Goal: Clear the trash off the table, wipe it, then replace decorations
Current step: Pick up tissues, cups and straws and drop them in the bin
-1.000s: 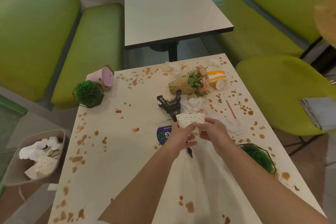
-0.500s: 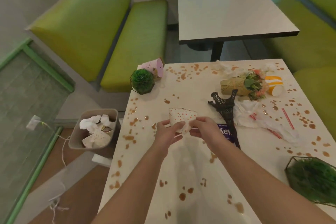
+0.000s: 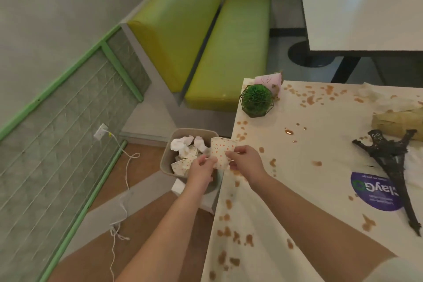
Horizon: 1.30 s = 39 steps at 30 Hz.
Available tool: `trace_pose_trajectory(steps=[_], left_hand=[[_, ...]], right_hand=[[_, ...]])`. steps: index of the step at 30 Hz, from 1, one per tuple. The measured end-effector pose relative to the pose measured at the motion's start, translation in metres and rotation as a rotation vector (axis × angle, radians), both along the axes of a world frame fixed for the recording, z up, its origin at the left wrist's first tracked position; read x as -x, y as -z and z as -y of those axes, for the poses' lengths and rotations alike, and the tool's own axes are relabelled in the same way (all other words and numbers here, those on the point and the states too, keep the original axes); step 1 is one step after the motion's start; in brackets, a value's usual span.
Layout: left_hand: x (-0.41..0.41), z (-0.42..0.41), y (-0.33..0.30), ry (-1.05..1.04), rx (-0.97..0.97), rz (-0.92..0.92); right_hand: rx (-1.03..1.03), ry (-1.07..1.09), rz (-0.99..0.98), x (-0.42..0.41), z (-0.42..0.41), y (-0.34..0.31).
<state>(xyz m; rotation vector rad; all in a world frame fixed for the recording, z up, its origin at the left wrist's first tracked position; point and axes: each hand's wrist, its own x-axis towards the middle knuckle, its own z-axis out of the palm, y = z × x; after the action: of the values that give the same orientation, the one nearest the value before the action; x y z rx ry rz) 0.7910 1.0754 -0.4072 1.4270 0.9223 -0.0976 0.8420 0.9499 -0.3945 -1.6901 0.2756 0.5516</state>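
Note:
A white paper cup with orange dots, crushed, is held by both hands at the table's left edge, over the grey bin. My left hand pinches its lower end and my right hand grips its right side. The bin on the floor holds crumpled white tissues and another dotted cup. The white table is spattered with brown stains. On it lie a black Eiffel tower figure, a green ball plant in a wire frame, a tipped pink cup and a kraft-wrapped bouquet.
A green bench stands beyond the bin. A second table is at the back right. White cable trails across the floor from a wall socket. A purple round sticker sits on the table near the tower.
Both hands have carried the dotted cup left from the table's middle to its left edge, above the bin. My view has swung left toward the floor and bin.

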Motion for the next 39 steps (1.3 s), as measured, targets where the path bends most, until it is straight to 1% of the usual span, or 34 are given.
trace_pose_trajectory(steps=[5, 8, 10, 14, 16, 18, 25, 29, 34, 39], left_hand=[[0.007, -0.061, 0.001, 0.029, -0.144, -0.042], [0.005, -0.08, -0.001, 0.058, -0.22, -0.028], [0.002, -0.088, -0.001, 0.096, -0.257, -0.02], [-0.001, -0.087, 0.002, 0.143, -0.236, -0.019], [-0.004, -0.08, 0.002, 0.173, -0.242, -0.016], [-0.007, -0.07, 0.001, 0.216, -0.243, -0.01], [-0.032, -0.007, -0.011, 0.37, -0.248, 0.06], [-0.047, 0.05, -0.025, 0.489, -0.246, 0.106], [-0.06, 0.135, -0.036, 0.619, -0.263, 0.145], [-0.067, 0.207, -0.04, 0.67, -0.273, 0.154]], right_hand=[[0.169, -0.044, 0.128, -0.016, -0.068, 0.004], [0.217, -0.043, 0.173, -0.027, -0.092, 0.008], [0.26, -0.075, 0.167, -0.03, -0.1, 0.014], [0.302, -0.097, 0.057, -0.023, -0.09, 0.027], [0.302, -0.115, 0.064, -0.019, -0.078, 0.032], [0.273, -0.087, 0.068, -0.017, -0.062, 0.031], [0.163, 0.084, 0.088, -0.012, 0.014, 0.013], [0.106, 0.184, 0.098, -0.01, 0.069, -0.002], [0.111, 0.302, 0.116, -0.01, 0.147, -0.015], [0.149, 0.319, 0.123, -0.012, 0.216, -0.017]])
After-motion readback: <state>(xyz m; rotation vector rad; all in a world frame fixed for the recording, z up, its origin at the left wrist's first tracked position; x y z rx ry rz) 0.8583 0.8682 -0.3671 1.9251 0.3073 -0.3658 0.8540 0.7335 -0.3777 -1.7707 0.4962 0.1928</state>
